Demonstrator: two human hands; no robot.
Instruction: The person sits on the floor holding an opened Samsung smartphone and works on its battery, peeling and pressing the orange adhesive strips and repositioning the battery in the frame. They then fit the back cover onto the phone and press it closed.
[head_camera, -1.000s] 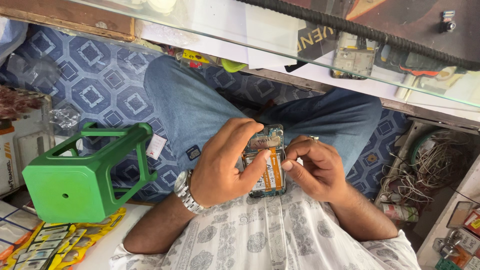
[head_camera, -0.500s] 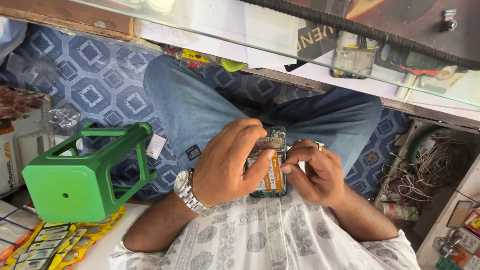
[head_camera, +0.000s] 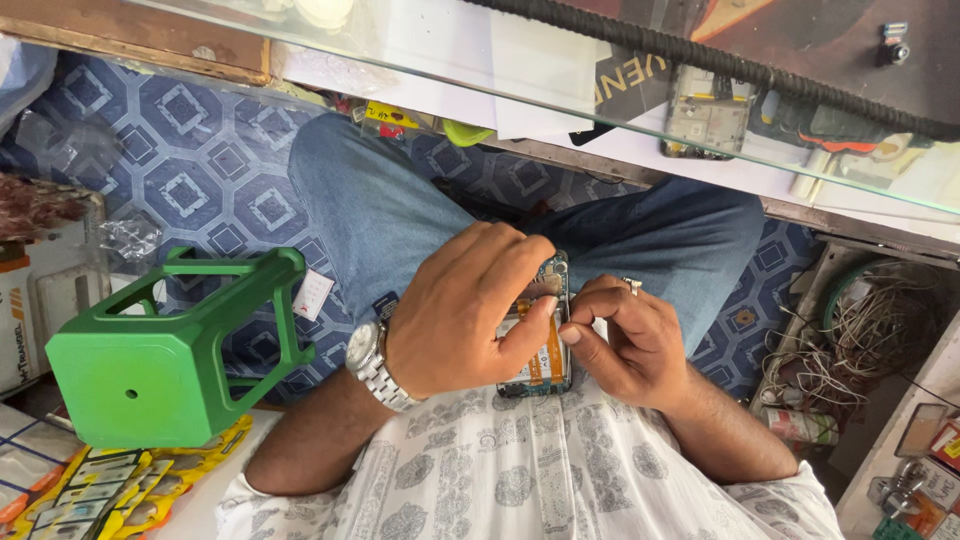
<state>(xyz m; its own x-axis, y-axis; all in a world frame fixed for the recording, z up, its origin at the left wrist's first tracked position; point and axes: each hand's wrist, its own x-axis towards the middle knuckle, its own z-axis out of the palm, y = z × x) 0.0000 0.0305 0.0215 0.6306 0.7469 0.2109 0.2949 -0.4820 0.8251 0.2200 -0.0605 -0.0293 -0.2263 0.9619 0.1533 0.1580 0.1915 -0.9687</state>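
While the left hand (head_camera: 465, 310) clamps the opened phone (head_camera: 540, 345) over the lap, the right hand (head_camera: 625, 340) pinches narrowly at its exposed edge. Risk, in my judgement: the unsupported board could slip, or prying could tear the orange flex cable (head_camera: 543, 362).

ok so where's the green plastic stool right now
In the head view the green plastic stool lies tipped on its side at the lower left, on the blue patterned floor, beside the left hand with the silver wristwatch.

opened phone (head_camera: 545, 345) between hands, on lap | stool (head_camera: 165, 360) left of left hand (head_camera: 465, 315) | wire tangle (head_camera: 850, 345) far right
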